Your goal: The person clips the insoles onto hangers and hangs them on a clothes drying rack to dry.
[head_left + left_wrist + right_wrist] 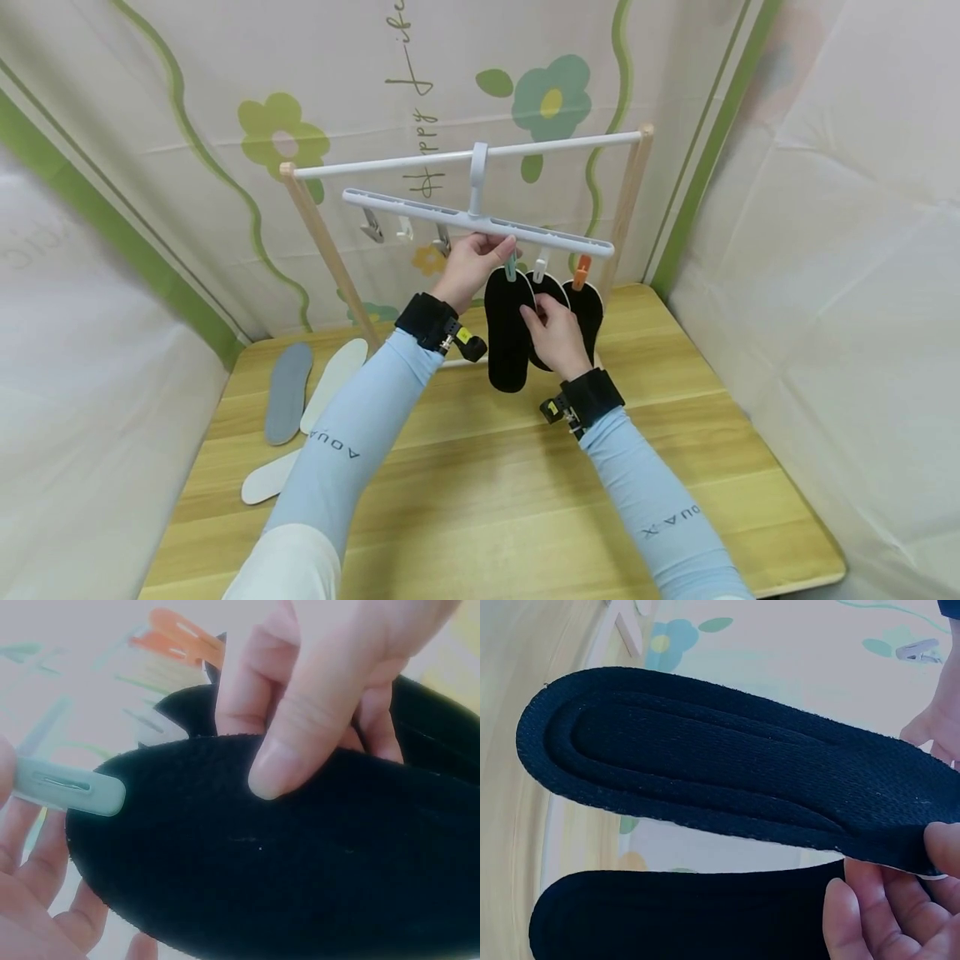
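Note:
A light-grey hanger (551, 236) hangs tilted, its right end lower. Below its right half, a black insole (507, 342) dangles with its upper end in a pale green clothespin (511, 267). My left hand (471, 271) pinches that clothespin near the hanger bar. My right hand (558, 337) pinches the same insole by its right edge, thumb on the front face. Two more black insoles hang behind and to the right, one under a white clothespin (539, 268), the other under an orange clothespin (582, 273). The right hand partly hides the middle one.
A white rod (390, 162) on wooden posts (630, 196) carries the hanger. Grey clothespins (371, 226) and a white one hang at its left half. On the wooden table (465, 500) lie a grey insole (288, 393) and white insoles (337, 375), partly under my left sleeve. Fabric walls surround the table.

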A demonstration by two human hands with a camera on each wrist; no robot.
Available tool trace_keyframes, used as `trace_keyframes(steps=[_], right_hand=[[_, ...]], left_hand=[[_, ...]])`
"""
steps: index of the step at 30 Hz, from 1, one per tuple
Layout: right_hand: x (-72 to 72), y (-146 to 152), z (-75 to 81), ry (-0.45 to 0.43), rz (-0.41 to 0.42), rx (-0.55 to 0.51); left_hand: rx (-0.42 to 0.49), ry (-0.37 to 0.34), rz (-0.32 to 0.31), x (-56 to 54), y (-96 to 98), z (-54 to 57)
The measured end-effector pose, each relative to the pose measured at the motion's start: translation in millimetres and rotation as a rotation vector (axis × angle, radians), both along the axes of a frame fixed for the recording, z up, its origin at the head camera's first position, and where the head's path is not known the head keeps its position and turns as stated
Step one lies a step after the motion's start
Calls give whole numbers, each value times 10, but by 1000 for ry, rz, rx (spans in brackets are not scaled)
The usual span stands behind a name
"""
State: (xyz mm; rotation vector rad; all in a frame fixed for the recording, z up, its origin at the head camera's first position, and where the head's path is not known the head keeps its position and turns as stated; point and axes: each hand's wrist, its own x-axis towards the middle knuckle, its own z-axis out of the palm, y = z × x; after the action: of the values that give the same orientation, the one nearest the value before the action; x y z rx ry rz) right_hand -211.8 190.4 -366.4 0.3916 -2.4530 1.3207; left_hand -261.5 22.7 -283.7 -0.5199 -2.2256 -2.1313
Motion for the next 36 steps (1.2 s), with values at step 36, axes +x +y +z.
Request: trace_keyframes(steps=[36], right_hand=[[-163,-36,-47,-221,34,-17]], left_hand=[[-89,43,80,-65,21,-83]])
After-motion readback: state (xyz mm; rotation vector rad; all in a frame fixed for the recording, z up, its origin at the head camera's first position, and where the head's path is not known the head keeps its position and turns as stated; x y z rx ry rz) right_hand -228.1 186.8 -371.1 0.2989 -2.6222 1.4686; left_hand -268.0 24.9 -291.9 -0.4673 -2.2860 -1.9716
